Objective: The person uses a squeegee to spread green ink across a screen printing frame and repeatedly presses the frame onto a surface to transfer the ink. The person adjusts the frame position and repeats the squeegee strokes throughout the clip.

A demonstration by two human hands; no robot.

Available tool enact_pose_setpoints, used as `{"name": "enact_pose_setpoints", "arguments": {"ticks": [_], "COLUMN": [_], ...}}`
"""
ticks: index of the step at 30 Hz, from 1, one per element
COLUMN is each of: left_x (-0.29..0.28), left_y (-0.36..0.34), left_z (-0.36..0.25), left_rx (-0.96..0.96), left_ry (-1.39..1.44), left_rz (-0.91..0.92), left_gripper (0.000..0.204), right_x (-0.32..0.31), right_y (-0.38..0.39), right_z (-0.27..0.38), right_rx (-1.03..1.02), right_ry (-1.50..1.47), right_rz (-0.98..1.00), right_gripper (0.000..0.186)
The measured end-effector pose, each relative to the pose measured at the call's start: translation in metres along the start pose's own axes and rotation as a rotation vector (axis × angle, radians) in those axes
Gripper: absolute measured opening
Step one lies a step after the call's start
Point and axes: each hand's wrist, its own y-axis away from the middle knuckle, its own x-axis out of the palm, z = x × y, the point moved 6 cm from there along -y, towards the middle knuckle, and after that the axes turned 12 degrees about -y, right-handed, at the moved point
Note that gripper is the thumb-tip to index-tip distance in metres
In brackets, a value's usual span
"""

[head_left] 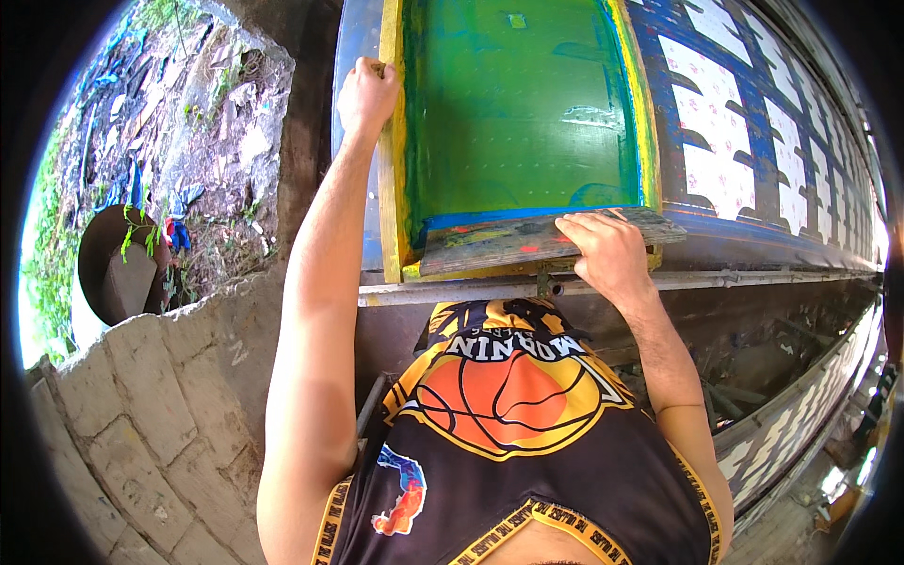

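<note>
In front of me lies a screen-printing frame (390, 179) with yellow-stained wooden bars and a green mesh (513, 113) stretched inside. My left hand (369, 94) is closed in a fist on the frame's left bar, near its upper part. A long, paint-stained wooden squeegee (499, 241) rests slanted across the near end of the frame. My right hand (607, 250) grips the squeegee near its right end, fingers over the top. The squeegee's lower edge is hidden from view.
White pieces with a small print (702, 122) lie in rows on the long dark table to the right. A metal rail (753, 279) runs along the table's near edge. At the left are a brick ledge (141, 433), a round metal drum (113, 268) and littered ground.
</note>
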Motion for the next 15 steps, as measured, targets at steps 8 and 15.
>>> {"name": "enact_pose_setpoints", "arguments": {"ticks": [8, 15], "left_x": [0.007, 0.012], "left_y": [-0.004, -0.001], "left_z": [0.003, 0.011], "left_rx": [0.008, 0.003], "left_ry": [0.017, 0.032], "left_rz": [0.012, 0.015], "left_gripper": [0.045, 0.044], "right_x": [0.015, 0.017], "right_y": [-0.009, -0.008], "right_z": [-0.007, -0.004], "right_rx": [0.018, 0.031], "right_ry": [-0.008, -0.01], "right_rz": [0.024, 0.036], "right_gripper": [0.046, 0.044]}}
